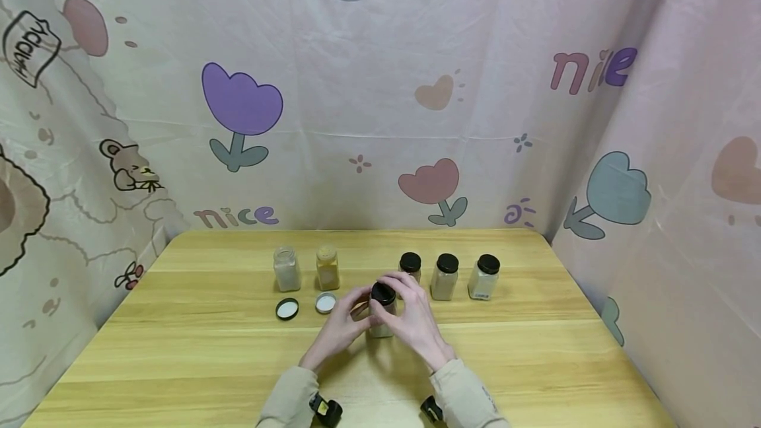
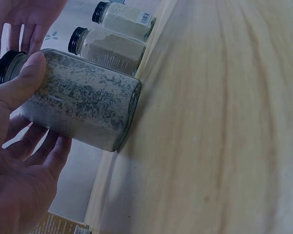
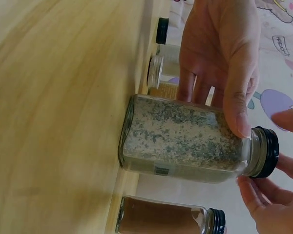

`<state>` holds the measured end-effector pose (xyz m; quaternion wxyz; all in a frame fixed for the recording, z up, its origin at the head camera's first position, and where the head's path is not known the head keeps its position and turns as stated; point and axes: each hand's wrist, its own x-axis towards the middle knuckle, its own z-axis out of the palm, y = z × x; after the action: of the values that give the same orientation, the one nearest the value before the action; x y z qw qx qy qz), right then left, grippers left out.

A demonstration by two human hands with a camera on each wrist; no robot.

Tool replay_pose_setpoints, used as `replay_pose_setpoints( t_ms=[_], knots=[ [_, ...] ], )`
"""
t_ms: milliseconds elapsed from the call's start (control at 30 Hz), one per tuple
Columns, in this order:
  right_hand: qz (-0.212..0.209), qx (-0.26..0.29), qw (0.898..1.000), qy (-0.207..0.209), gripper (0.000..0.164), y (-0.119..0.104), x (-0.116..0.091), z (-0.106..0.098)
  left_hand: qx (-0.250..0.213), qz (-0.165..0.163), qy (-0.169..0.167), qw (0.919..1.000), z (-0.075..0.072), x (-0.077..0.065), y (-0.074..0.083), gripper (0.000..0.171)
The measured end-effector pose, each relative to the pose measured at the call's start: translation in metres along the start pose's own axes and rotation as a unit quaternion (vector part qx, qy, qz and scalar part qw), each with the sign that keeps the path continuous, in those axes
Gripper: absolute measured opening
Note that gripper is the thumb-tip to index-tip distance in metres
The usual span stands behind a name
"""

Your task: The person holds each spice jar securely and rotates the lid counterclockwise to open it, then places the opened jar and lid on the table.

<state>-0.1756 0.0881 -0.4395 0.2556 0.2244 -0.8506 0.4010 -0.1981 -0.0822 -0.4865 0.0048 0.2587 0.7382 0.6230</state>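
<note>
A square glass jar of pale, dark-flecked seasoning (image 3: 180,136) stands upright on the table between the hands. My left hand (image 1: 341,327) grips it, thumb on one side near the shoulder and fingers round the other side. Around the jar's black screw lid (image 3: 269,152) are the fingers and thumb of my right hand (image 1: 414,316); the lid sits on the neck. In the left wrist view the flecked contents of the jar (image 2: 83,95) show plainly, while part of the right hand there is cut off by the frame.
To the left stand two uncapped jars, one whitish (image 1: 288,274) and one yellow (image 1: 327,273). A black-rimmed lid (image 1: 287,309) and a pale lid (image 1: 326,302) lie before them. Black-capped jars stand to the right: one brown (image 3: 161,216), one greyish (image 1: 444,281), one pale (image 1: 483,281). A printed curtain hangs behind.
</note>
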Motion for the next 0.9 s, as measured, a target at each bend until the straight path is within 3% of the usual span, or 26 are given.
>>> replay_pose_setpoints(
  t_ms=[300,467,633,900],
  knots=[
    [0.012,-0.036,0.999,0.022,0.039,0.0017,-0.0014,0.0018,0.011,-0.001,0.010,0.9999,0.0010,-0.0006,0.0010,0.055],
    [0.002,-0.018,1.000,0.007,0.032,0.0012,-0.0009,0.0005,0.006,0.004,0.006,1.0000,0.0008,-0.0008,0.0012,0.057],
    [0.009,0.006,1.000,-0.017,0.038,-0.0004,-0.0006,-0.0002,0.008,0.006,0.007,0.9999,0.0001,-0.0007,0.0019,0.056],
    [0.018,-0.046,0.999,0.012,0.049,0.0001,-0.0019,0.0033,0.015,0.001,0.012,0.9998,0.0004,-0.0011,0.0025,0.054]
  ],
)
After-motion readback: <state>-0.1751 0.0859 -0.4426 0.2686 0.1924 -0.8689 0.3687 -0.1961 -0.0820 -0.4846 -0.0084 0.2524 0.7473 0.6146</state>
